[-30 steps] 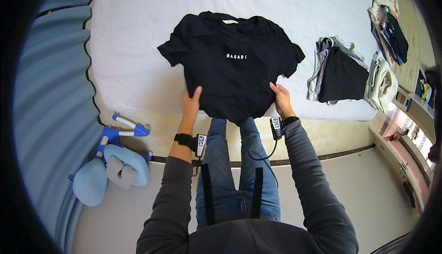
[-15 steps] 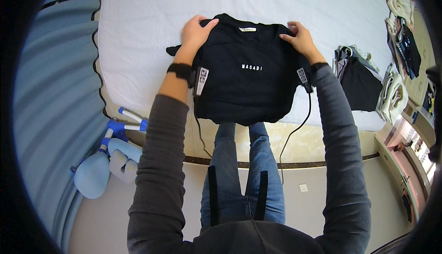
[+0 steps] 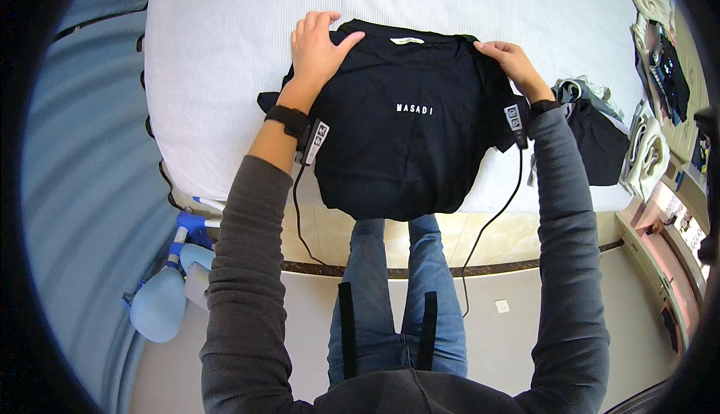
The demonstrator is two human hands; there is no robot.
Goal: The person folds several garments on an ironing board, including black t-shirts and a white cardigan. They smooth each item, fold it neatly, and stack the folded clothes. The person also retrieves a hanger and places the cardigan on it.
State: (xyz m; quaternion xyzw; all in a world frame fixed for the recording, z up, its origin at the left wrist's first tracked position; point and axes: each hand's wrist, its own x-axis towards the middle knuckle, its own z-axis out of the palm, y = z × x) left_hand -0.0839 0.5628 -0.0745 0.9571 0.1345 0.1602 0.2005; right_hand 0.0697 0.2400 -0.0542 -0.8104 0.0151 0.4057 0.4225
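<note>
The black short-sleeved T-shirt (image 3: 409, 144) lies over the bed (image 3: 214, 106), hem past its near edge. The left hand (image 3: 315, 55) is spread wide, thumb on 1 shoulder; the right hand (image 3: 516, 66) pinches the other. Keeping these 2 shoulders level should help.

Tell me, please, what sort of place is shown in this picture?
It looks like a bedroom, probably in a home: there is a wide bed with a pale cover, a long blue curtain on the left, and folded clothes toward the right edge of the bed.
</note>
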